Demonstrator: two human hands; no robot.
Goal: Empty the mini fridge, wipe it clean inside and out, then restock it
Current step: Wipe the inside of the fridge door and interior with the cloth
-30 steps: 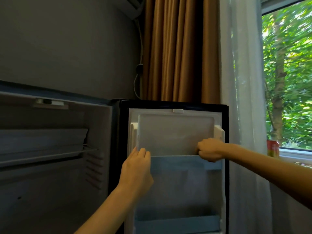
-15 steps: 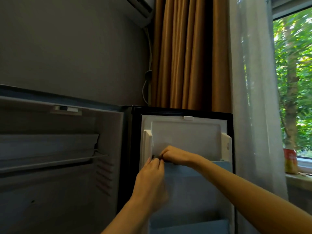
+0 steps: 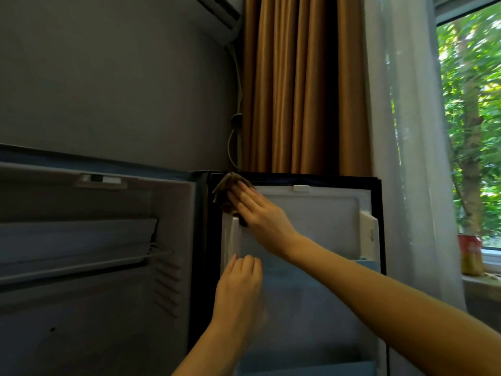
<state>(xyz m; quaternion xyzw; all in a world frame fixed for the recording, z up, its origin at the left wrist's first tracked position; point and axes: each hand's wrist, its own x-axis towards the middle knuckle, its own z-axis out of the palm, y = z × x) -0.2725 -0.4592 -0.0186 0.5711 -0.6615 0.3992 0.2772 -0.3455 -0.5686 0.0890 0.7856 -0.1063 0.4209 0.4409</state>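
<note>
A grey wall [image 3: 108, 77] and a brown curtain [image 3: 292, 90] stand behind the mini fridge [image 3: 81, 294], whose door [image 3: 325, 221] is open. At the door's upper left corner the right grip [image 3: 257, 213] lies flat, fingers straight, pressing a brown cloth [image 3: 223, 191] on the white liner. Below it the left grip [image 3: 238, 289] curls at the left end of the door's blue shelf [image 3: 298, 275]; whether it clasps the shelf cannot be told.

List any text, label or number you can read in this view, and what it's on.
No text is readable.
The red and yellow can on the window sill: print too blurred to read.
The fridge door liner and the fitting at the cabinet's top: no lettering shows.
</note>
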